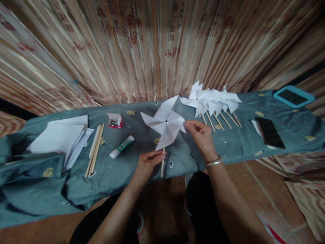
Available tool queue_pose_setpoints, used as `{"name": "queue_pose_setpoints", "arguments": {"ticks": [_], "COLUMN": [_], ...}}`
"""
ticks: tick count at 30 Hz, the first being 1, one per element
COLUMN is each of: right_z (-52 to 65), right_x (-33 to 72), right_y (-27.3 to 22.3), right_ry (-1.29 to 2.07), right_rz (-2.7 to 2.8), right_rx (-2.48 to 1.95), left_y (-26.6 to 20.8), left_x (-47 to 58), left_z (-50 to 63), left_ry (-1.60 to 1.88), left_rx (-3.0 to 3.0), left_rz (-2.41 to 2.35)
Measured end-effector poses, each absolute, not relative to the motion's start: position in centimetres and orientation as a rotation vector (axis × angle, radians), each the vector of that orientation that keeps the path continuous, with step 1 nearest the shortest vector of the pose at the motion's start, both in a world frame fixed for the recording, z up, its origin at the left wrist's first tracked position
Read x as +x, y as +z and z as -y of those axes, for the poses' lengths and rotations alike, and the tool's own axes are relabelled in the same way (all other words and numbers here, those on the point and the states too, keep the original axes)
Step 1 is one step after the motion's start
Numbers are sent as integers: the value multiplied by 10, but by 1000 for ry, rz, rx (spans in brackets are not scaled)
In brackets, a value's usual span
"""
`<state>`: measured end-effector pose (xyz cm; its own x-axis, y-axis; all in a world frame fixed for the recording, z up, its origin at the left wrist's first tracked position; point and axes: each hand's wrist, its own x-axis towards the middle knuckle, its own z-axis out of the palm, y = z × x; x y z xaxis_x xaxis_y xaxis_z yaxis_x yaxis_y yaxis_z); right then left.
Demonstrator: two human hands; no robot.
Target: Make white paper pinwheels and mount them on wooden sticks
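The left hand (147, 163) holds a pinwheel (164, 127) by its stick (162, 166); the right hand (202, 136) (seemingly) pinches one blade (179, 124).

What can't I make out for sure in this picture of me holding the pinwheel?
All in the head view:
Pinwheel: its back, turned away from the camera.
Row of pinwheels: most centres, hidden by overlapping blades.
Glue stick: label print, too small and blurred.
Box: number of small metal pieces inside, too tiny to count.
Paper: partly covered by the phone.
Curtain: its top, cut off by the upper edge.
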<state>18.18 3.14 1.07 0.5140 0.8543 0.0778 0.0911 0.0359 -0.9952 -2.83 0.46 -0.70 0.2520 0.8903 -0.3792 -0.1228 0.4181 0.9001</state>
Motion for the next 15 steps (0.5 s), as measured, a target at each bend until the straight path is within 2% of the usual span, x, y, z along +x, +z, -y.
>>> {"name": "queue_pose_setpoints", "arguments": {"ticks": [15], "right_z": [-27], "right_x": [178], "right_y": [14], "right_ry": [759], "right_rz": [856], "right_rx": [-1429], "left_y": [-10], "left_x": [-27], "left_z": [-6], "left_ry": [856], "left_rx": [895], "left_rz": [-1130]}}
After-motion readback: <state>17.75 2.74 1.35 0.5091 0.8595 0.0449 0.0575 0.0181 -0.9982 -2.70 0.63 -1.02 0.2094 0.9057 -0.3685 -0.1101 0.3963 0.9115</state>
